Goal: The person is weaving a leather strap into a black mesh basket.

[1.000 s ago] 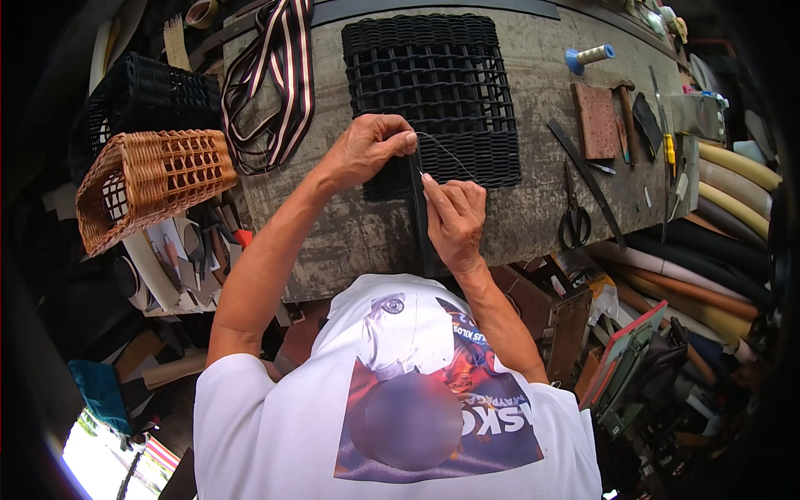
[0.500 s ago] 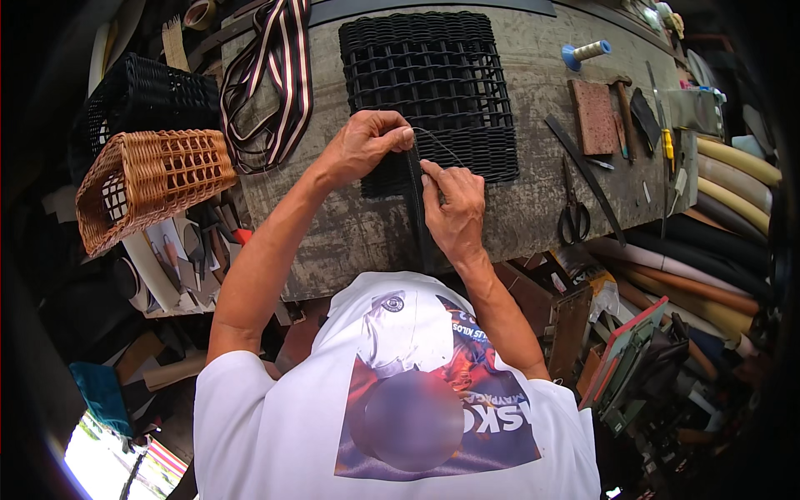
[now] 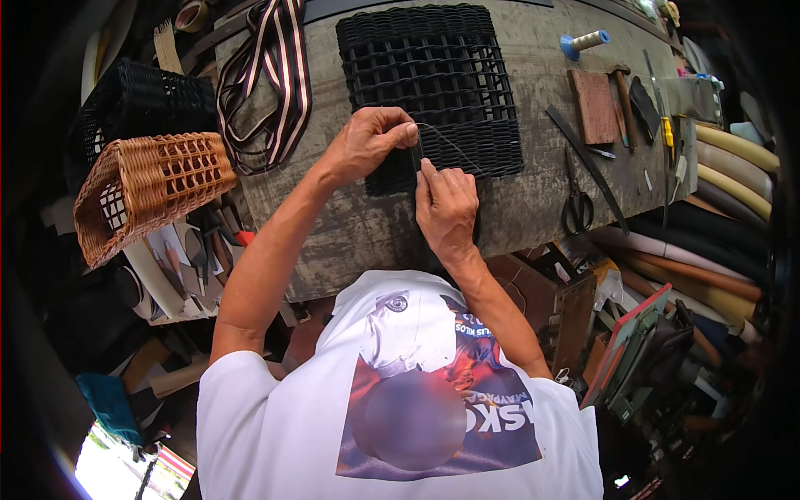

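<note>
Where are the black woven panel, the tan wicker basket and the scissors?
black woven panel [image 3: 433, 75]: head view, middle of its open lattice.
tan wicker basket [image 3: 154, 187]: head view, its woven side wall.
scissors [image 3: 577, 212]: head view, its black handles.

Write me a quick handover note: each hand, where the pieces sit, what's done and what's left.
Left hand: pinching the near edge of the black woven panel on the workbench.
Right hand: pressing a black strap against that edge; a thin thread runs from the left fingertips across the weave.
Done: panel is woven and lies flat.
Left: the strap looks only partly fixed. Scissors lie to the right, a wicker basket to the left.
</note>
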